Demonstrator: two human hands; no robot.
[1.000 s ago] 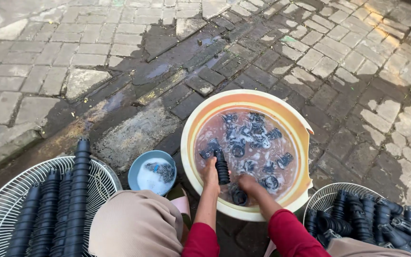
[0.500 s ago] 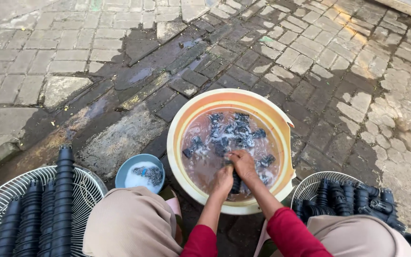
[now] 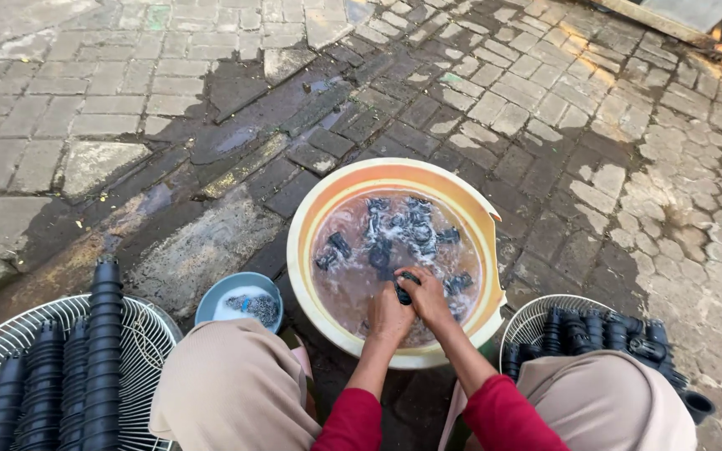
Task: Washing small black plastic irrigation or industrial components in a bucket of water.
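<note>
A wide cream and orange basin (image 3: 304, 225) of murky brown soapy water sits on the wet brick paving between my knees. Several small black plastic pots (image 3: 394, 227) float in it. Both my hands are together over the near side of the basin. My left hand (image 3: 388, 316) and my right hand (image 3: 428, 296) both grip one small black pot (image 3: 404, 288) just above the water. Red sleeves cover my forearms.
A small blue bowl (image 3: 240, 299) with a scrubbing pad stands left of the basin. A white wire rack (image 3: 139, 334) at lower left holds long stacks of black pots (image 3: 104, 351). Another wire basket (image 3: 536, 319) at lower right holds more black pots. Wet paving stretches ahead.
My hands came together from apart and now both clasp a single pot near the basin's near side. The view has shifted slightly.
</note>
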